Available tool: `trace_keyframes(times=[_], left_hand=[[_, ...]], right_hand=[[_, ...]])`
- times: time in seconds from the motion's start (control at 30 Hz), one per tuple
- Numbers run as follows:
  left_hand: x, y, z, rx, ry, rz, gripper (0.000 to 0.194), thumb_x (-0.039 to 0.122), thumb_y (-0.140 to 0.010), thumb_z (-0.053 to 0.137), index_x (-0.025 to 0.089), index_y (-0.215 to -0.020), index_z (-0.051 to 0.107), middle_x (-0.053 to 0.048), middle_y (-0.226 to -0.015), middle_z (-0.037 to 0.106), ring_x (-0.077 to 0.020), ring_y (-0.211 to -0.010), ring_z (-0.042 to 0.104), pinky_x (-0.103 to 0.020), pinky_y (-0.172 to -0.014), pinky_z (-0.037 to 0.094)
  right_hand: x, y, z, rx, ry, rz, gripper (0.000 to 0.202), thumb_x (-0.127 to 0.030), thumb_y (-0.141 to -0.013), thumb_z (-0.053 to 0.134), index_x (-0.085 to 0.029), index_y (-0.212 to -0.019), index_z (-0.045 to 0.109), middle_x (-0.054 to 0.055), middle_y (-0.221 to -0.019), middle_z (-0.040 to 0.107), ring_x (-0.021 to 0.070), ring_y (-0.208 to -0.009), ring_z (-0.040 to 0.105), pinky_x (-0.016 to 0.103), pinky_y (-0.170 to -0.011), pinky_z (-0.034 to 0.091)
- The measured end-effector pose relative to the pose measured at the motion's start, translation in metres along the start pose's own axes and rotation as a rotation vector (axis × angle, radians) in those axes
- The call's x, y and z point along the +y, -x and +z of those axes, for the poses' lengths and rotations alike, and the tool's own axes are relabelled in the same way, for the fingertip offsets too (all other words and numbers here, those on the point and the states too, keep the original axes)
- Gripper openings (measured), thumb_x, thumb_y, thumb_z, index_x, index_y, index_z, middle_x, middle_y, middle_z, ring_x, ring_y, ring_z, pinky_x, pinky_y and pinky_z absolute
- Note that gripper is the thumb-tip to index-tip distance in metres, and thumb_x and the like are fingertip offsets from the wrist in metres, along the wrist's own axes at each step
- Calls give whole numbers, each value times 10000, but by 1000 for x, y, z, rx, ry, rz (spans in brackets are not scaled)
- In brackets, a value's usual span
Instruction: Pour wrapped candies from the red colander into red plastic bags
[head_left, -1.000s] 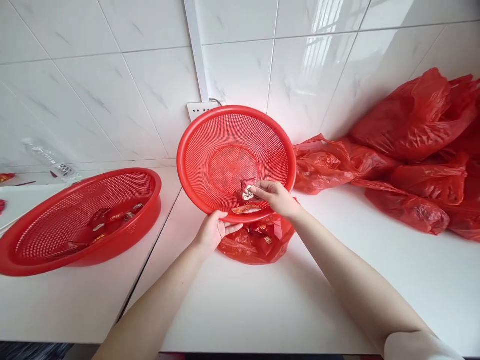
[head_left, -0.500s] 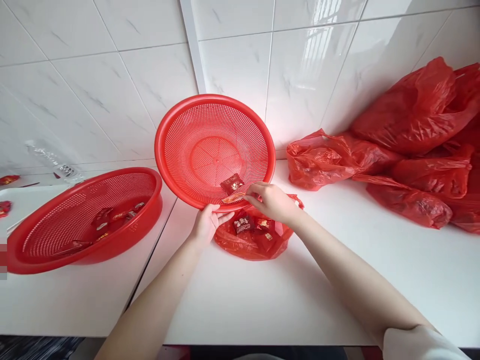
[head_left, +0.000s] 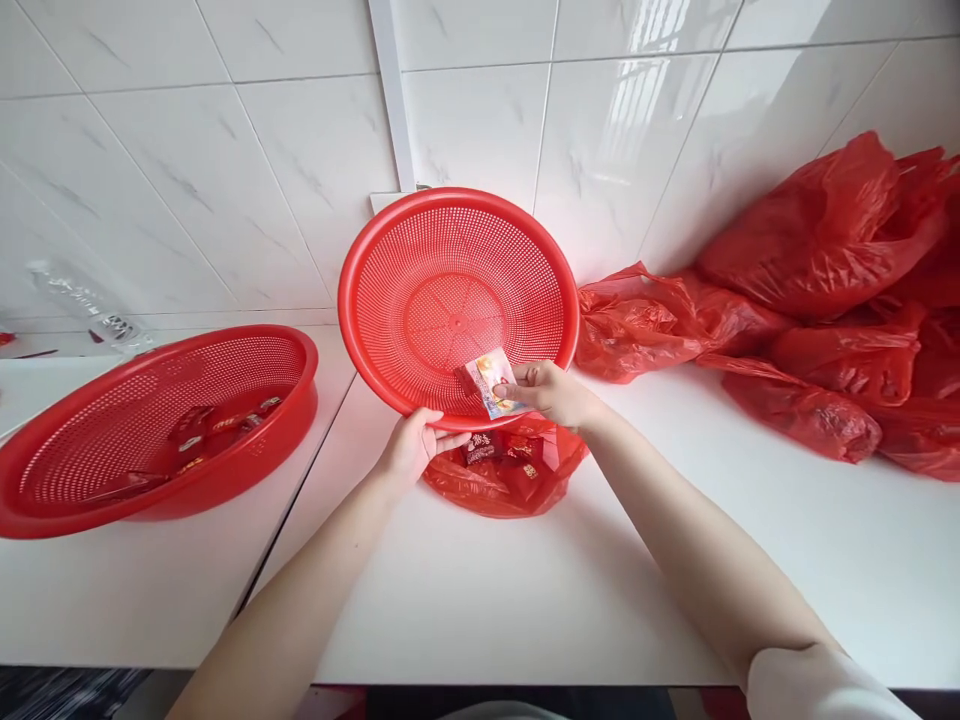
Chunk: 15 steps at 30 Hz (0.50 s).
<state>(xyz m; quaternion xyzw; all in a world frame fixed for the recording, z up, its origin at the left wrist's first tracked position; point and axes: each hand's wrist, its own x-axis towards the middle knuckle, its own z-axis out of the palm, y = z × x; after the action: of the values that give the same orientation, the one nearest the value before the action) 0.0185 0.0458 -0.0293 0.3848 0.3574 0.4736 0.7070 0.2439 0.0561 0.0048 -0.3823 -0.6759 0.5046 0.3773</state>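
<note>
My left hand point(head_left: 415, 448) grips the near rim of a tilted red plastic colander point(head_left: 390, 330), thumb on top and fingers below. Inside that colander, my right hand point(head_left: 547, 393) pinches a small, light-coloured printed packet point(head_left: 495, 382) between thumb and fingers. A dark red wrapped packet point(head_left: 466, 378) lies behind it, mostly covered. Below the rim, an open red plastic bag point(head_left: 480, 495) rests on the table, with several dark red wrapped packets point(head_left: 529, 475) in it. The colander hides the bag's far part.
On the left, a second red colander point(head_left: 247, 465) leans with several red packets inside. Behind it lies a clear plastic bottle point(head_left: 90, 305). Several filled red plastic bags point(head_left: 817, 240) are piled on the right against the white tiled wall point(head_left: 472, 120).
My right hand has turned the light packet so its printed face shows, lifting it slightly over the dark red one. The held colander appears a little further right in view.
</note>
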Motion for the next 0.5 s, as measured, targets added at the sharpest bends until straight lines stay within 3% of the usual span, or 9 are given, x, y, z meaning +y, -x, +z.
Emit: trace_keyframes(times=[0.17, 0.37, 0.5], left_hand=[[1, -1, -3, 29, 23, 16, 155, 149, -776, 542, 112, -883, 648, -112, -1069, 703, -247, -1006, 660, -475, -928, 532], [6, -5, -10, 39, 40, 41, 208, 158, -769, 558, 120, -952, 650, -115, -1123, 694, -250, -1042, 654, -470, -954, 521], [8, -6, -12, 42, 33, 72, 211, 160, -765, 567, 124, -956, 650, -110, -1127, 693, -246, -1036, 654, -465, -941, 526]], right_hand=[[-3, 2, -1, -36, -181, 64, 361, -463, -711, 749, -145, -877, 712, 50, -834, 723, 191, -813, 674, 333, -792, 536], [-7, 3, 2, 1, -182, 121, 374, -485, -708, 750, -173, -914, 749, 60, -905, 740, 231, -927, 689, 369, -821, 580], [-8, 4, 3, -16, -120, 54, 358, -483, -729, 733, -171, -903, 757, 60, -901, 744, 225, -908, 694, 382, -851, 574]])
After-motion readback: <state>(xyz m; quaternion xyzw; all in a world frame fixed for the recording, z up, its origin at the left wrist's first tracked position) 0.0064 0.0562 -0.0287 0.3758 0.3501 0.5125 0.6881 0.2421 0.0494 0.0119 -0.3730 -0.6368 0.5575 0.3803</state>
